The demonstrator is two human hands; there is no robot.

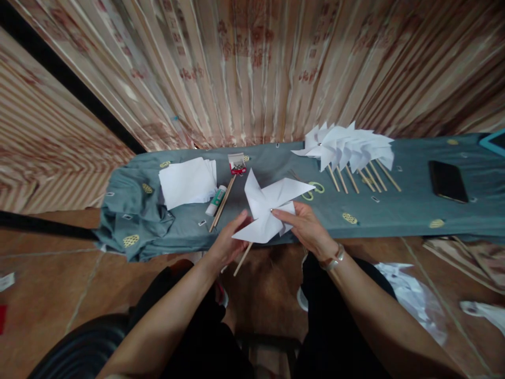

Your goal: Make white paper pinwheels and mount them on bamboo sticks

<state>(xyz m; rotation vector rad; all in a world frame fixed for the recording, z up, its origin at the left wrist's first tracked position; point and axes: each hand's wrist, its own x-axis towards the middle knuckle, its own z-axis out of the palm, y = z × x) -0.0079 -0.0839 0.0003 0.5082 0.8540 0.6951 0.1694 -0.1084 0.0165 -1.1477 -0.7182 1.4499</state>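
A white paper pinwheel (265, 208) is held up over the front edge of the cloth-covered bench. My right hand (310, 226) grips it from the right, thumb pressed beside the small pin at its centre and fingers behind the paper. On the other side, my left hand (228, 239) is closed at the lower left blade, its fingers partly hidden. A thin wooden stick (242, 259) slants down from beneath the paper. Just left of the pinwheel lie loose wooden sticks (223, 202), a glue stick (216, 200) and a small open box of pins (237, 164).
White paper sheets (187, 181) are stacked on the left of the grey-green bench cloth (390, 210). Scissors with light green handles (317, 188) lie partly behind the pinwheel. Several finished pinwheels (351, 146) overlap at the back right, near a black phone (448, 181). A pleated curtain (260, 68) hangs behind.
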